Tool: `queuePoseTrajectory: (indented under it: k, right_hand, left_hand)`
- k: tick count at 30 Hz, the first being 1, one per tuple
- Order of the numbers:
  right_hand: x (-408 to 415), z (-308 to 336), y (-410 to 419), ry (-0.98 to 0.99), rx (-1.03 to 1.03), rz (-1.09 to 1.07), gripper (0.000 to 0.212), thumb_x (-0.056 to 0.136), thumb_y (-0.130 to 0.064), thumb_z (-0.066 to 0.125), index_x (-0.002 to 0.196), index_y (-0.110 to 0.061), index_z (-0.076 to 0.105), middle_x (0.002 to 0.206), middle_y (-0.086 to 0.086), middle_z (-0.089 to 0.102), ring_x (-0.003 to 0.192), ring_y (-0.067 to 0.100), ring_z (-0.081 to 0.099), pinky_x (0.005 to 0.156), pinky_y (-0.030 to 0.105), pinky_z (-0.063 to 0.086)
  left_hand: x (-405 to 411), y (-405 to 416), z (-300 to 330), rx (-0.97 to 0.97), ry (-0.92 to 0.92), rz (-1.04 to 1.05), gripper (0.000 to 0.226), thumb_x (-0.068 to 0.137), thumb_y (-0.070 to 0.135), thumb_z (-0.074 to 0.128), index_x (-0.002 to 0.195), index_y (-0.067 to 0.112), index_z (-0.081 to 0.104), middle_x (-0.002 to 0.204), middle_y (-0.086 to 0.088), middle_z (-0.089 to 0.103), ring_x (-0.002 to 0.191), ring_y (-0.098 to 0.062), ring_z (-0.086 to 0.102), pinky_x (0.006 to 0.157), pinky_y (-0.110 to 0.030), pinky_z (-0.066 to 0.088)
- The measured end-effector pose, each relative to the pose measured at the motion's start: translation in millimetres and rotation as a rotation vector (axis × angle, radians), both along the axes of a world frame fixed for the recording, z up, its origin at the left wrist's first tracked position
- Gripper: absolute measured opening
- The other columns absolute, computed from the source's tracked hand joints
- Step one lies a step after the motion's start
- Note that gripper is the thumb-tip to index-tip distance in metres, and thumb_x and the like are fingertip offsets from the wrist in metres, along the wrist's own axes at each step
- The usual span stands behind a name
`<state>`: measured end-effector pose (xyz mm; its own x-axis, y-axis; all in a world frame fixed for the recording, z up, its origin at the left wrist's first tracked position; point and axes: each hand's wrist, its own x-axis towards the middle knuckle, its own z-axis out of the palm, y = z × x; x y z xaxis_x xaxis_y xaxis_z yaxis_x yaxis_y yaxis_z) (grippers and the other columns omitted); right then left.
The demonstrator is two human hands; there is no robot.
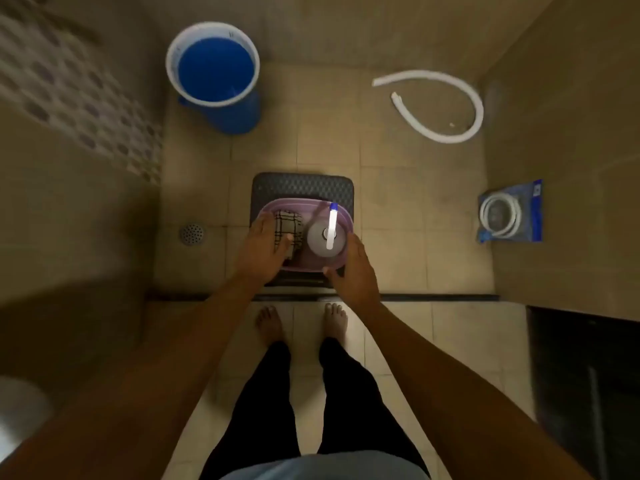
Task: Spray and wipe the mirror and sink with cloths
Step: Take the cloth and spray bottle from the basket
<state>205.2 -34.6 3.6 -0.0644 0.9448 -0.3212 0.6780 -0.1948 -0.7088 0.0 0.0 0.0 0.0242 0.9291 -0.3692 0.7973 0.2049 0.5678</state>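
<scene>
- Step: fetching supplies, no spraying or wiping yet; mirror and sink not in view.
- Left hand (264,244) lies over the checked cloth (289,226) in the purple tub (341,263), fingers fairly straight and together on it; a closed grip isn't visible.
- Right hand (356,268) at the tub's near-right rim, thumb on the edge; can't tell if the fingers wrap under.
- Spray bottle (327,236) stands upright in the tub, just beside the cloth.
- Next, my read: lift cloth and bottle out, or the whole tub; keep the bottle upright.
- Tub sits on a dark stool (303,187) on beige floor tiles (391,209).
- Room: blue bucket (216,76), white hose (450,109), floor drain (192,233), bare feet (335,318) at the threshold.
</scene>
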Motion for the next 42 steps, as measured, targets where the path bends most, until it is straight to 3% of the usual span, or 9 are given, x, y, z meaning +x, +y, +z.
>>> queuePoseTrajectory:
  k: [6, 13, 18, 23, 27, 32, 37, 40, 42]
  right_hand:
    - [-24, -25, 16, 0.052, -0.074, -0.197, 0.087, 0.079, -0.022, 0.077, 0.149, -0.013, 0.026, 0.146, 0.01, 0.044, 0.131, 0.028, 0.048, 0.104, 0.042, 0.047]
    - [-42, -49, 38, 0.167, -0.161, -0.398, 0.064, 0.087, -0.024, 0.071, 0.141, -0.012, 0.039, 0.13, 0.007, 0.057, 0.116, 0.02, 0.056, 0.101, 0.038, 0.048]
    - [-42, -62, 49, 0.114, -0.152, -0.448, 0.037, 0.09, -0.027, 0.068, 0.119, -0.007, 0.056, 0.096, -0.004, 0.059, 0.088, 0.01, 0.057, 0.09, 0.036, 0.055]
    - [-44, -68, 50, 0.111, -0.117, -0.482, 0.04, 0.089, -0.028, 0.068, 0.122, -0.007, 0.057, 0.101, 0.001, 0.064, 0.09, 0.01, 0.057, 0.085, 0.025, 0.05]
    - [-44, -67, 50, 0.131, -0.124, -0.484, 0.04, 0.089, -0.025, 0.068, 0.123, -0.006, 0.056, 0.096, -0.004, 0.058, 0.09, 0.011, 0.057, 0.086, 0.026, 0.05]
    - [-42, -56, 47, 0.14, -0.102, -0.487, 0.041, 0.09, -0.025, 0.068, 0.124, -0.006, 0.055, 0.095, -0.004, 0.055, 0.089, 0.01, 0.054, 0.082, 0.022, 0.044]
    - [-38, -32, 43, 0.153, -0.012, -0.456, 0.044, 0.089, -0.024, 0.069, 0.126, -0.005, 0.054, 0.096, -0.002, 0.06, 0.087, 0.009, 0.058, 0.075, 0.011, 0.045]
    - [-37, -16, 40, 0.15, 0.076, -0.442, 0.043, 0.089, -0.022, 0.07, 0.124, -0.001, 0.055, 0.095, 0.006, 0.065, 0.085, 0.014, 0.062, 0.078, 0.028, 0.057]
    - [-36, -5, 39, 0.165, 0.129, -0.442, 0.043, 0.089, -0.023, 0.069, 0.123, -0.001, 0.056, 0.094, 0.004, 0.064, 0.086, 0.014, 0.063, 0.078, 0.033, 0.058]
  left_hand:
    - [3, 21, -43, -0.171, -0.076, 0.142, 0.056, 0.096, 0.04, 0.052, 0.144, 0.015, 0.038, 0.14, -0.011, 0.052, 0.124, -0.032, 0.053, 0.102, -0.048, 0.046]
    - [15, 41, -73, -0.262, -0.04, 0.259, 0.049, 0.094, 0.028, 0.059, 0.134, 0.004, 0.045, 0.131, -0.018, 0.058, 0.119, -0.036, 0.056, 0.097, -0.044, 0.048]
    - [22, 49, -85, -0.314, 0.13, 0.231, 0.038, 0.092, 0.016, 0.056, 0.125, -0.001, 0.05, 0.122, -0.021, 0.061, 0.108, -0.037, 0.06, 0.085, -0.044, 0.051]
    - [31, 55, -87, -0.299, 0.228, 0.236, 0.035, 0.091, 0.008, 0.057, 0.123, -0.003, 0.05, 0.121, -0.022, 0.062, 0.109, -0.037, 0.062, 0.084, -0.041, 0.052]
    - [31, 57, -88, -0.276, 0.211, 0.285, 0.035, 0.088, 0.005, 0.06, 0.122, -0.001, 0.051, 0.12, -0.021, 0.063, 0.107, -0.036, 0.063, 0.085, -0.041, 0.054]
    - [28, 54, -80, -0.214, 0.102, 0.345, 0.031, 0.086, 0.0, 0.06, 0.117, 0.001, 0.057, 0.116, -0.019, 0.065, 0.105, -0.035, 0.064, 0.083, -0.039, 0.054]
    - [17, 49, -63, -0.166, -0.089, 0.392, 0.036, 0.084, 0.001, 0.062, 0.119, 0.003, 0.059, 0.119, -0.018, 0.065, 0.111, -0.033, 0.061, 0.092, -0.044, 0.052]
    - [10, 49, -48, -0.238, -0.288, 0.522, 0.035, 0.081, 0.0, 0.063, 0.115, 0.008, 0.063, 0.114, -0.014, 0.068, 0.106, -0.031, 0.064, 0.089, -0.045, 0.055]
    - [6, 50, -33, -0.34, -0.506, 0.682, 0.029, 0.081, -0.002, 0.06, 0.107, 0.009, 0.065, 0.103, -0.012, 0.07, 0.097, -0.03, 0.066, 0.076, -0.041, 0.059]
